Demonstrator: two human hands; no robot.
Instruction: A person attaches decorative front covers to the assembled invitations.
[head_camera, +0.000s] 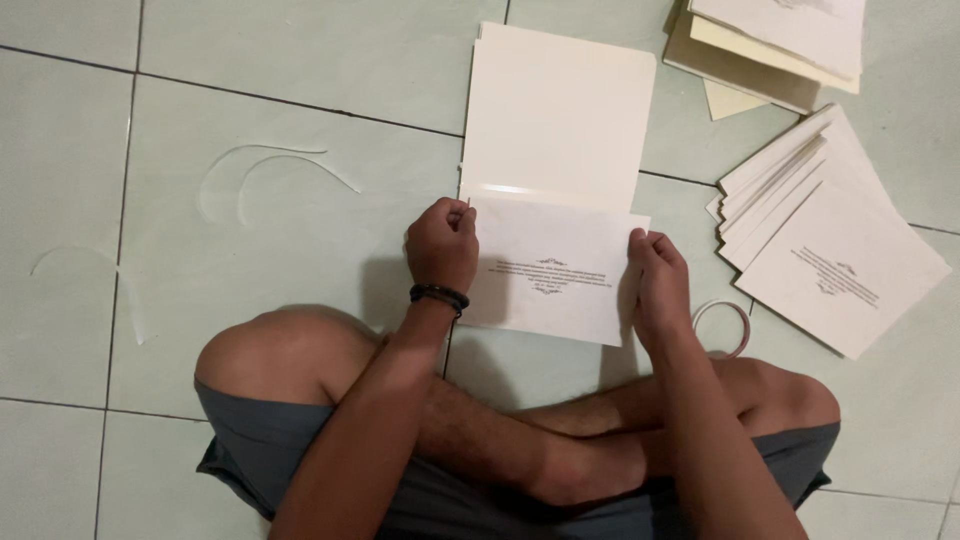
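I sit cross-legged on a tiled floor. My left hand (442, 243), with a dark bracelet at the wrist, pinches the upper left corner of a white printed sheet (552, 268). Along the sheet's right edge, my right hand (657, 280) holds it. The sheet lies over the lower edge of a cream folded card (555, 115) that rests open on the floor in front of me.
A fanned pile of printed cards (825, 240) lies at right. A stack of cream cards and paper (775, 45) sits at the top right. A roll of tape (722, 326) lies by my right knee. Curled thin strips (265, 175) lie on the tiles at left.
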